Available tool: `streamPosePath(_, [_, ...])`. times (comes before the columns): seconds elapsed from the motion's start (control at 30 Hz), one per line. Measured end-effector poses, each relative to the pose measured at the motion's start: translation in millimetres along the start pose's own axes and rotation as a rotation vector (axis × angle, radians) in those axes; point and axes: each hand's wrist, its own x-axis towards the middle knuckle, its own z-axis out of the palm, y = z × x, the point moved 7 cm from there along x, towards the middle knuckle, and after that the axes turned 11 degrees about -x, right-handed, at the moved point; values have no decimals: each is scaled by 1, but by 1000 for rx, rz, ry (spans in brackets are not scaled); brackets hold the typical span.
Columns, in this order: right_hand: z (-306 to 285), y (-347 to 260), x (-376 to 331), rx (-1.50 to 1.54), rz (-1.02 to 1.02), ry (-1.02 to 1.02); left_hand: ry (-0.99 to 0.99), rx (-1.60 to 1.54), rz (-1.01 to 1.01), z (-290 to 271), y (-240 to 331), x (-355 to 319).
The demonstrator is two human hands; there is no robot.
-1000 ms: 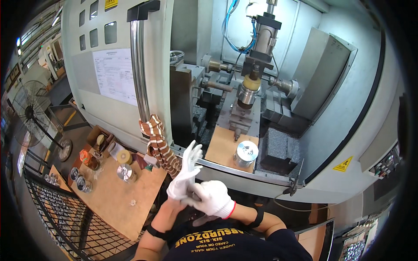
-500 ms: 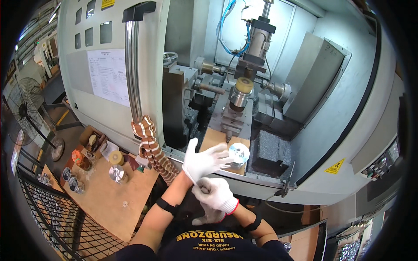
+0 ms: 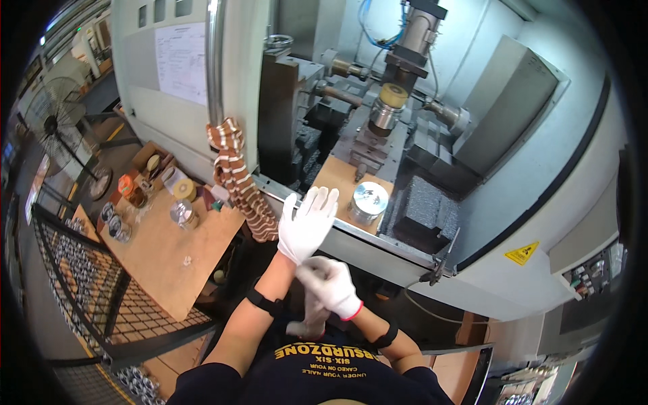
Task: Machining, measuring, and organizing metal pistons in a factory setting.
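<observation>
The person is putting on white gloves. The left hand is raised with fingers spread and holds nothing. The right hand pinches the left glove cuff at the wrist, fingers pressed together, and seems to pull it tight. Next, I think the cuff must sit flat before any reach. The metal cylinder stands just beyond on the wooden plate, near the machine sill. A striped cloth hangs to the left; free room is above the sill.
</observation>
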Motion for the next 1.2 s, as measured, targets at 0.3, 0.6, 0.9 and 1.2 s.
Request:
streamPosePath(0.3, [14, 45, -3, 475, 318, -235, -543, 2325, 539, -10, 15, -31])
streamPosePath(0.6, [33, -19, 9, -199, -108, -415, -234, 2930, 686, -8, -7, -5])
streamPosePath(0.9, [-48, 21, 67, 324, 294, 189, -262, -2049, -1219, 17, -52, -47])
streamPosePath(1.2, [-80, 73, 108, 794, 372, 710, -540, -2905, -1253, -7, -35, -66])
